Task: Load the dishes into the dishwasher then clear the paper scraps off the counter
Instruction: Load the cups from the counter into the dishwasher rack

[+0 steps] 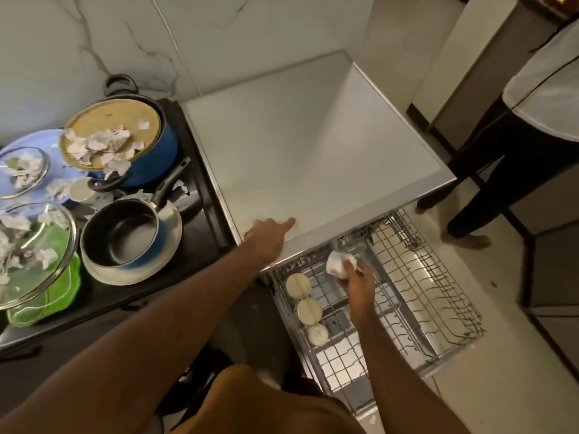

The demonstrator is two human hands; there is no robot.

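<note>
- A person's left hand (270,237) lies flat on the front edge of the dishwasher top (313,145), its fingers straight and pointing toward the far right corner.
- The right hand (360,285) grips a white cup (336,264), fingers curled round it. It holds the cup tilted over the back left part of the pulled-out wire rack (463,296), just below the lip of the top.
- Three pale cups (309,311) sit upside down in a row along the rack's left edge. The middle and right of the rack show only bare wire.
- On the black counter (203,245) to the left, dishes crowd close together. A dark saucepan (122,233) stands nearest the dishwasher, its handle pointing back toward a blue pot (156,158).
- Paper scraps (97,145) litter a round board that lies over the pot. More scraps lie on a large glass lid (34,242) over a green plate (53,302).
- A second person (501,167) stands barefoot on the pale floor, just beyond the dishwasher's right corner and near the rack's far side.
</note>
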